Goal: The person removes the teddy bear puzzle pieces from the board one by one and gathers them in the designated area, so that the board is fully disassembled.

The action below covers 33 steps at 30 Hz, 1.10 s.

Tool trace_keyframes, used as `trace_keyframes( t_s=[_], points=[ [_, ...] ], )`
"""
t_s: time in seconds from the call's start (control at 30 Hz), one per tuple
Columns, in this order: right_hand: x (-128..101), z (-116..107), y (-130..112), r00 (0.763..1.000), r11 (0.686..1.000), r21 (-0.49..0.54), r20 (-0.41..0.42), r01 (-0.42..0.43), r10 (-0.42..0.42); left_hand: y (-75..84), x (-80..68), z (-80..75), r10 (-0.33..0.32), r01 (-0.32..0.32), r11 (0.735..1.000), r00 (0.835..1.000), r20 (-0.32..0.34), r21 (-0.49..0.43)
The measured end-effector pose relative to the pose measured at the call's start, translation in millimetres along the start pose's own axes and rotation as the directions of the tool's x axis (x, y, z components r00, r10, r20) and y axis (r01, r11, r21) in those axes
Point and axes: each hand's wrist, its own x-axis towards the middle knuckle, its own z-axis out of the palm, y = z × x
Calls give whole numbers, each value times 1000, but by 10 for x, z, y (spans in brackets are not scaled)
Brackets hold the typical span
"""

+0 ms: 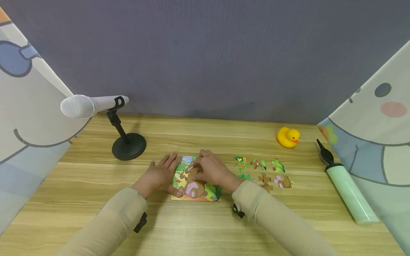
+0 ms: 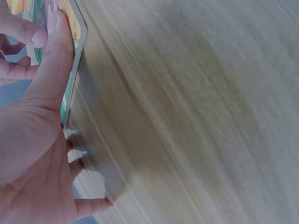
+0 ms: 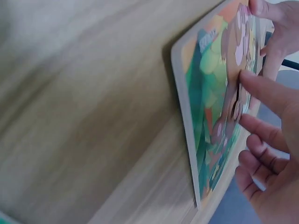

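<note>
A jigsaw puzzle board (image 1: pixel 212 192) with a brown bear picture lies flat on the table. My left hand (image 1: pixel 159 177) lies along its left side with fingers spread, and the thumb (image 2: pixel 56 56) presses on the board near its lower-left corner. Over the upper-right part of the board, my right hand (image 1: pixel 213 170) pinches a brown puzzle piece (image 3: pixel 237 99) between thumb and index finger. That piece sits in the bear picture, with a dark gap along its edge. The other right fingers (image 3: pixel 257 161) are curled beside the board.
Several loose puzzle pieces (image 1: pixel 278 165) lie in two rows right of the board, partly covered by the right forearm. A microphone (image 1: pixel 96 105) on a black stand (image 1: pixel 129 145) is at left. A yellow rubber duck (image 1: pixel 288 137) and a pale green hand pump (image 1: pixel 350 192) are at right.
</note>
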Motion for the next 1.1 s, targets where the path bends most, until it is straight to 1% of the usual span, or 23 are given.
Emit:
trace_keyframes(
  t_s=[0.13,0.3,0.4,0.47,0.53,0.63,0.73,0.87,1.1],
  points=[
    [-19,-30,56,1000,999,25,14,25,-25,-5,3,10,2,-2,1000,1000,-5,-4],
    [-91,-79,137,999,996,78,27,32,-34,-19,8,12,7,-7,1000,1000,-14,-11],
    [-149,-103,181,999,995,93,25,35,-37,-40,27,26,7,-7,1000,1000,-1,-12],
    [-184,-116,204,999,995,87,23,42,-44,-95,79,83,11,-11,1000,1000,-6,-4],
    [-220,-133,228,998,995,80,16,57,-58,-110,90,100,11,-11,1000,1000,-7,5],
    [-287,-171,255,998,994,84,1,70,-70,-89,66,83,14,-14,1000,1000,-20,-2],
    [-370,-215,290,997,992,100,-19,74,-73,-11,-5,8,12,-12,1000,1000,-11,-24],
    [-488,-279,352,997,992,104,-40,74,-70,-10,-3,8,17,-17,1000,1000,-18,-23],
    [-704,-374,501,996,995,62,-55,75,-71,-15,8,23,20,-21,1000,999,-27,-15]
  ],
)
